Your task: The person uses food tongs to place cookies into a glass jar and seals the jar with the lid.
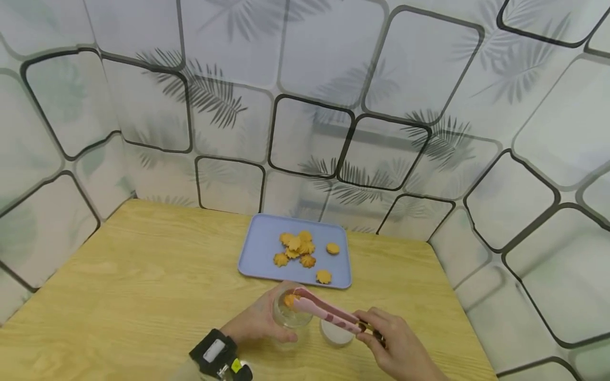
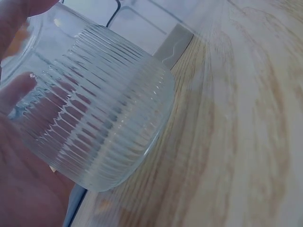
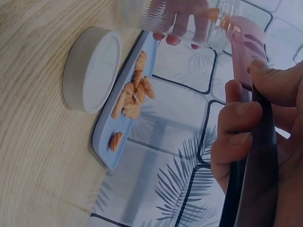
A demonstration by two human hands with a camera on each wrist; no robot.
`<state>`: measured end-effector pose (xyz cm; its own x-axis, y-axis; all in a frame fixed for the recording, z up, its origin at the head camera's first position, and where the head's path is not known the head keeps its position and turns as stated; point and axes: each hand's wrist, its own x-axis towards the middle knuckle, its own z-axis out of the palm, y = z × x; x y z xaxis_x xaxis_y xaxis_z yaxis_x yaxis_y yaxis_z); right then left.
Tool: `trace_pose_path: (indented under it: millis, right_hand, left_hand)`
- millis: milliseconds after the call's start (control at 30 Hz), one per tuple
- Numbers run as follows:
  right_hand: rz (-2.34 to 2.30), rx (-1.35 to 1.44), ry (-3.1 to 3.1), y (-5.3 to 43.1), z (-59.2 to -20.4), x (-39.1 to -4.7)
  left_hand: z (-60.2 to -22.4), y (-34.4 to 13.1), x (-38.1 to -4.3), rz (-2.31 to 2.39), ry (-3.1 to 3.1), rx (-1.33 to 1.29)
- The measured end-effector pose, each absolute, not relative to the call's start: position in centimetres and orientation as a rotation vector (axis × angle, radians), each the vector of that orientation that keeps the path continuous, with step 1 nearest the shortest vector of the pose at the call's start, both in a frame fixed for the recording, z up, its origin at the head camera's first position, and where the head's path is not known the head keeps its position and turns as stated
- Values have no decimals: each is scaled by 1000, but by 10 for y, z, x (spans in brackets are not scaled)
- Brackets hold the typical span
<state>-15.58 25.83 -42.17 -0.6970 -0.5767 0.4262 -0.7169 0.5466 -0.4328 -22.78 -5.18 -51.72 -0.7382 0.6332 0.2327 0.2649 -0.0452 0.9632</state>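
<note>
My left hand [image 1: 259, 318] grips a clear ribbed glass jar [image 2: 109, 104], its fingers wrapped round the side. In my right hand [image 1: 395, 341] is a pair of tongs [image 1: 329, 314] with pink ends and dark handles. The tongs' tips are at the jar's mouth, with an orange-brown cookie [image 1: 290, 300] between or just below them; whether they still pinch it I cannot tell. Through the right wrist view, the pink ends [image 3: 248, 47] touch or nearly touch the jar's rim. Beyond the jar, a blue tray [image 1: 254, 259] bears several flower-shaped cookies [image 1: 294, 243].
A round white lid [image 1: 337, 334] lies on the wooden table [image 1: 143, 275] just right of the jar, under the tongs. Two cookies lie apart from the pile on the tray's right side. Patterned curtain-like sheets [image 1: 229, 185] stand behind the table and along its sides.
</note>
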Motion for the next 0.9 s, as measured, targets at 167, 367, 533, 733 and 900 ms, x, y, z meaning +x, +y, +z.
trace_pose_path:
  millis: [167,367,533,733,900]
  right_hand:
    - [851,1068,-2561,258,-421,-154]
    - [838,938,-2531,259,-427,-156]
    - [757,544,-2622,264,-436,-171]
    - [585,340,-2880,264,-452,-185]
    - [394,378,-2874,258,-462,-189]
  left_hand:
    - [-517,-52,-227,1889,1871,962]
    - [-518,-52,-227,1883,1904,992]
    - [-519,-52,-229,1877,1943,1048]
    - [-518,-52,-229,1880,1925,1030]
    - [-517,-52,-230,1864,1924,1037]
